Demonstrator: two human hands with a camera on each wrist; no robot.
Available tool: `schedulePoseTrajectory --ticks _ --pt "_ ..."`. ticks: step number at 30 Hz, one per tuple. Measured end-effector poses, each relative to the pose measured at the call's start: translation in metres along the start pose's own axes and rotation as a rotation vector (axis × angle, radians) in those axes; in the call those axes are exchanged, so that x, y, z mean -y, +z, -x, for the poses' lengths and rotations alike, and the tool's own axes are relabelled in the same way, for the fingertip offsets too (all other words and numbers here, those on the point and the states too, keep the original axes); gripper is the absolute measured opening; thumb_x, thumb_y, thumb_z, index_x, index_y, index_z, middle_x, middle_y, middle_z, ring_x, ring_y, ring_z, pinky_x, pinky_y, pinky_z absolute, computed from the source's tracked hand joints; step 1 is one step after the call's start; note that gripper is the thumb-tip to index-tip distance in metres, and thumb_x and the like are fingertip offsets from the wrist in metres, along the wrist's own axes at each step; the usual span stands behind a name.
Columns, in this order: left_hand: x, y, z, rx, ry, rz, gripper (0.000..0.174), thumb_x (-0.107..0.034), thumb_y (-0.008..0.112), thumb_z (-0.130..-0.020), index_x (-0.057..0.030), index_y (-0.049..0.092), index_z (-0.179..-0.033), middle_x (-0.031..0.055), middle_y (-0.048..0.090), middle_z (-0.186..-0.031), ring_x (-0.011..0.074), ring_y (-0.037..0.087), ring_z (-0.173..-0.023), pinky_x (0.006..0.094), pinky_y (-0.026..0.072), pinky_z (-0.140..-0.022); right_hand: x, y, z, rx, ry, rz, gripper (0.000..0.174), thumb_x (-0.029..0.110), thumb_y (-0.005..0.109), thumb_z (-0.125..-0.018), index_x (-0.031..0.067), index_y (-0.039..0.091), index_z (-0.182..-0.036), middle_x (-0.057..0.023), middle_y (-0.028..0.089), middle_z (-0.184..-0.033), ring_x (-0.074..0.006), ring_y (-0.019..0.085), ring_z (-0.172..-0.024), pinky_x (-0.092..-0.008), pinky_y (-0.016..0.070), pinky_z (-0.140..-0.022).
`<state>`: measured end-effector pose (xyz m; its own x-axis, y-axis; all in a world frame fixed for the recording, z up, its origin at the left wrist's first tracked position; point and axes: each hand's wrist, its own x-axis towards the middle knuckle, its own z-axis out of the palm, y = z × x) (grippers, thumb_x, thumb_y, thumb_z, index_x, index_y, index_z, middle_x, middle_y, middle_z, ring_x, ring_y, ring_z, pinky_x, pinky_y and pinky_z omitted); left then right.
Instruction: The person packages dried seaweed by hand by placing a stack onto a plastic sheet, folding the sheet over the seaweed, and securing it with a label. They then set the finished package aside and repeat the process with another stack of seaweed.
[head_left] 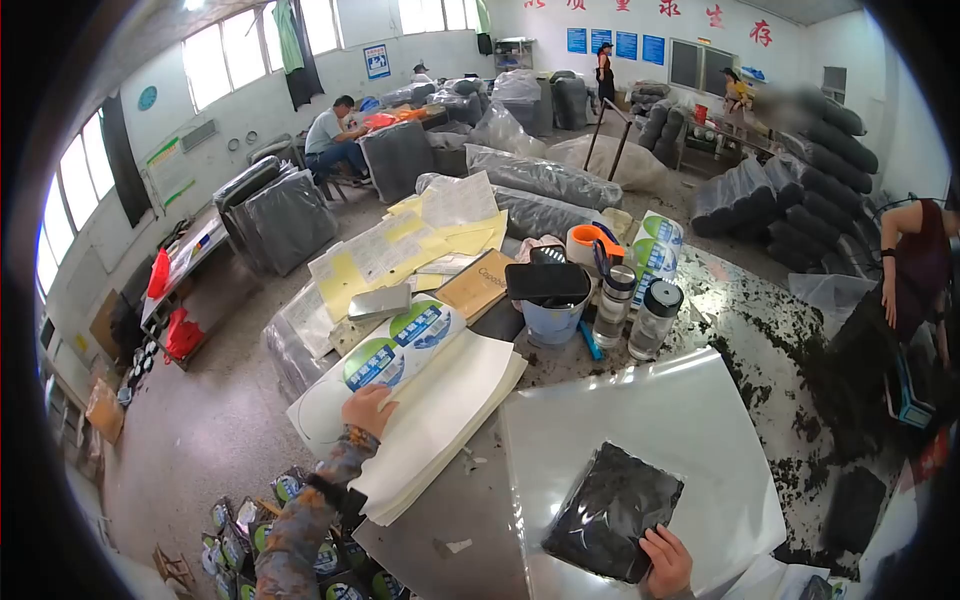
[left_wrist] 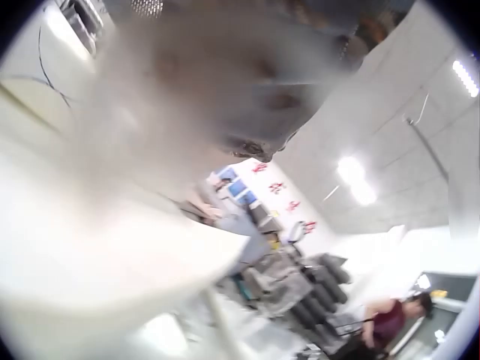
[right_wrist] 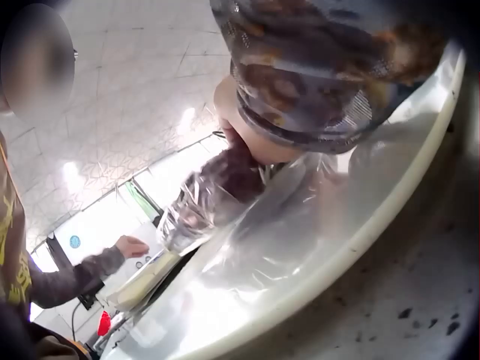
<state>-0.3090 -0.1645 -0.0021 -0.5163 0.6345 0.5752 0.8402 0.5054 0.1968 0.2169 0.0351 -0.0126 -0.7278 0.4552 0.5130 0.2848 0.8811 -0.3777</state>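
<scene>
My right hand grips the near right edge of a flat, black, square packet in clear, shiny wrap. Under the packet lies a large glossy, pale sheet. In the right wrist view the crinkled wrap of the packet stands up beside the hand. My left hand is over white printed sheets with blue and green labels, its fingertips at their near edge. The right wrist view shows the left hand with loosely extended fingers. Blur covers much of the left wrist view.
A stack of cream paper lies beside the labels. Behind stand a blue bucket, two clear jars and an orange tape roll. Dark scraps litter the table's right side. Labelled packets lie lower left; a person is at right.
</scene>
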Motion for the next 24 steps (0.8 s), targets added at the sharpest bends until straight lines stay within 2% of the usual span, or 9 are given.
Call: schedulePoseTrajectory --ticks 4,7,8,11,14,18,19,21,24 --pt "0.032 0.04 -0.007 -0.152 0.205 -0.143 0.013 -0.022 0.068 -0.078 -0.0114 0.068 -0.084 0.0053 0.066 -0.081 0.0268 0.065 -0.074 0.0389 0.0526 -0.067 0.004 -0.008 0.002 -0.025 0.004 0.042 0.032 -0.004 0.057 -0.082 0.0049 0.066 -0.111 -0.0155 0.064 -0.115 -0.0361 0.059 -0.108 -0.0431 0.0507 -0.089" --pt "0.041 0.045 -0.015 0.111 -0.073 -0.285 0.008 -0.02 0.064 -0.08 -0.0123 0.067 -0.08 0.0045 0.064 -0.078 0.0275 0.065 -0.07 0.0407 0.052 -0.062 0.013 -0.01 0.011 -0.08 0.073 0.036 0.03 -0.003 0.056 -0.083 0.0037 0.065 -0.111 -0.0177 0.063 -0.113 -0.0381 0.059 -0.106 -0.0443 0.0502 -0.088" --pt "0.04 0.038 -0.023 0.034 -0.026 -0.219 0.007 -0.018 0.061 -0.08 -0.013 0.066 -0.078 0.0042 0.063 -0.076 0.0291 0.064 -0.066 0.0398 0.051 -0.057 0.013 -0.008 0.014 -0.074 0.094 0.026 0.029 -0.002 0.056 -0.083 0.0033 0.065 -0.11 -0.0183 0.063 -0.112 -0.0386 0.059 -0.105 -0.0448 0.0501 -0.088" --pt "0.04 0.032 -0.027 0.054 0.089 -0.231 0.008 -0.02 0.063 -0.078 -0.0123 0.066 -0.076 0.0037 0.063 -0.077 0.0277 0.064 -0.063 0.0377 0.0507 -0.055 0.019 -0.008 0.014 -0.078 0.118 0.04 0.027 -0.003 0.057 -0.082 0.0019 0.066 -0.108 -0.0194 0.063 -0.111 -0.0396 0.059 -0.102 -0.0455 0.0501 -0.087" --pt "0.038 0.046 -0.007 -0.05 0.189 -0.28 0.011 -0.021 0.063 -0.078 -0.0116 0.066 -0.075 0.0033 0.063 -0.079 0.0255 0.064 -0.063 0.0373 0.0507 -0.056 0.028 -0.009 0.007 -0.13 0.132 0.049 0.026 -0.004 0.057 -0.081 0.0005 0.066 -0.105 -0.0206 0.063 -0.109 -0.04 0.06 -0.1 -0.0456 0.0505 -0.086" --pt "0.049 0.054 -0.018 0.191 0.139 -0.465 0.007 -0.016 0.063 -0.075 -0.009 0.065 -0.075 0.0051 0.063 -0.077 0.0238 0.065 -0.064 0.0361 0.0511 -0.054 0.032 -0.012 0.008 -0.117 0.113 -0.003 0.023 -0.003 0.058 -0.081 -0.0009 0.065 -0.103 -0.0217 0.064 -0.106 -0.0394 0.061 -0.097 -0.0457 0.0508 -0.085" --pt "0.053 0.05 -0.026 0.143 0.095 -0.353 0.009 -0.017 0.064 -0.076 -0.0085 0.065 -0.075 0.0057 0.064 -0.076 0.0246 0.065 -0.065 0.037 0.0514 -0.055 0.032 -0.012 0.008 -0.122 0.11 -0.01 0.022 -0.003 0.057 -0.081 -0.0011 0.066 -0.101 -0.022 0.064 -0.106 -0.0393 0.061 -0.097 -0.0458 0.0508 -0.085" --pt "0.082 0.041 -0.038 0.049 0.015 -0.129 0.013 -0.02 0.065 -0.077 -0.0076 0.066 -0.076 0.0068 0.066 -0.075 0.0263 0.066 -0.066 0.0386 0.052 -0.057 0.034 -0.013 0.008 -0.137 0.112 -0.025 0.02 -0.003 0.056 -0.082 -0.0014 0.066 -0.098 -0.0226 0.064 -0.105 -0.0392 0.061 -0.096 -0.046 0.0507 -0.084" --pt "0.242 0.025 -0.02 0.5 0.014 -0.438 0.028 -0.032 0.065 -0.083 -0.0038 0.067 -0.077 0.0108 0.069 -0.077 0.0284 0.067 -0.072 0.0425 0.0525 -0.061 0.018 -0.007 0.031 -0.118 0.068 0.124 0.033 0.007 0.066 -0.083 -0.0018 0.06 -0.114 -0.0229 0.061 -0.112 -0.0381 0.06 -0.103 -0.0449 0.0506 -0.088"
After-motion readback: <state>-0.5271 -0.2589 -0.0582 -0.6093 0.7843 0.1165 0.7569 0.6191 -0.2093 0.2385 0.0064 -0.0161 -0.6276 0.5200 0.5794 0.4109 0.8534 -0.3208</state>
